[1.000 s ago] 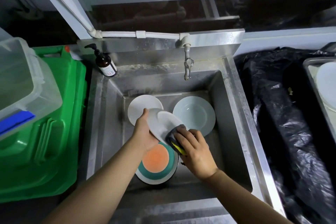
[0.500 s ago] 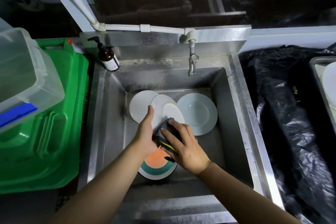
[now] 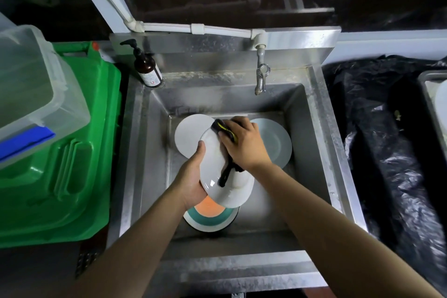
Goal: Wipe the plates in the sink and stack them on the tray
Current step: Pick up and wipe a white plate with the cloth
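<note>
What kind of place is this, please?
Probably a commercial or back-of-house dishwashing area: a deep stainless steel sink with a wall tap, a green bin and a metal tray beside it.

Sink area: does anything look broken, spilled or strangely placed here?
Nothing stands out. The left hand holds a white plate tilted over the sink while the right hand presses a dark cloth on it. The other plates lie flat and look whole.

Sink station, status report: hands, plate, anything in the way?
Left hand grips white plate, tilted over sink. Right hand presses dark cloth on it. Three plates below; nothing blocking.
</note>
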A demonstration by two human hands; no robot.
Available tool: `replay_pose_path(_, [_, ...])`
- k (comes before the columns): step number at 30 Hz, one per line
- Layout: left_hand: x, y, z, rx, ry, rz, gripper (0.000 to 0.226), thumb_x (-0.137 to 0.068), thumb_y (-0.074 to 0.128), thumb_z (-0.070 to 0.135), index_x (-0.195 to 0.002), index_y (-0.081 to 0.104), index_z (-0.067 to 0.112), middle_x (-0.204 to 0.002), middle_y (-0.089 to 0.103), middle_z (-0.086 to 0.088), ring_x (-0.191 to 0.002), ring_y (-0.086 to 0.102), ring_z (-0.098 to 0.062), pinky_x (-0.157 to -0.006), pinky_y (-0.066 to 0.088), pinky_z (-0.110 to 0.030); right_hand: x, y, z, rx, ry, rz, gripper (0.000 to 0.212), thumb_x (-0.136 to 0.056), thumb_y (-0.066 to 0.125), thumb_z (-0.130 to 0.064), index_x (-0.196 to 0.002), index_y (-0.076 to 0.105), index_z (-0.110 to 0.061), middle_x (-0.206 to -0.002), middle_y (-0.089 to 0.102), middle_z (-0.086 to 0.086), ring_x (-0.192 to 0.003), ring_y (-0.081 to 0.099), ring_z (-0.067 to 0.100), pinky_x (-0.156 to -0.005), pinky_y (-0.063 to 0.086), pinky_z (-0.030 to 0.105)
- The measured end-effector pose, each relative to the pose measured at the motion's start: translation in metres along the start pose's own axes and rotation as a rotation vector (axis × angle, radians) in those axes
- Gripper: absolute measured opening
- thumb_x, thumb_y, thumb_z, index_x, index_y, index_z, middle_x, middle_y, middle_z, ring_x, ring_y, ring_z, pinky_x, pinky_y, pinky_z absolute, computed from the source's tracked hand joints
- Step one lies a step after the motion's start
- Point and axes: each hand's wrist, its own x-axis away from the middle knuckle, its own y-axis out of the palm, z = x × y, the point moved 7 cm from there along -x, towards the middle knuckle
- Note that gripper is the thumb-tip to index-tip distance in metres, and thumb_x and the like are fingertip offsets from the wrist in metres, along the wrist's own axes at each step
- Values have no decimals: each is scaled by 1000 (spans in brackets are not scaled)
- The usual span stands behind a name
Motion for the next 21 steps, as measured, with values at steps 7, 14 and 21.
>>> replay_pose_path(7, [7, -8, -11, -7, -55, 2, 73, -90, 47, 65, -142, 57, 14, -135, 66, -15, -128, 61, -34, -113, 42, -51, 17, -5, 38, -288, 510, -141, 38, -103, 37, -44, -119, 68, -29, -127, 55, 3, -112, 53, 22, -82, 41, 25])
replay_pose_path(14, [6, 6, -9, 75, -83, 30, 65, -103, 29, 62, -138, 59, 17, -130, 69, -16, -116, 68, -27, -95, 51, -42, 52, 2, -44, -112, -96, 64, 36, -93, 62, -35, -125, 68, -20, -131, 58, 1, -112, 53, 25, -100, 43, 31])
replay_pose_path(21, [9, -12, -13, 40, -77, 58, 71, -100, 32, 66, -140, 58, 14, -131, 68, -16, -122, 65, -34, -100, 50, -47, 39, 4, 42, -191, 372, -62, 29, -98, 58, -35, -121, 70, -22, -120, 62, -1, -112, 58, 21, -91, 40, 23])
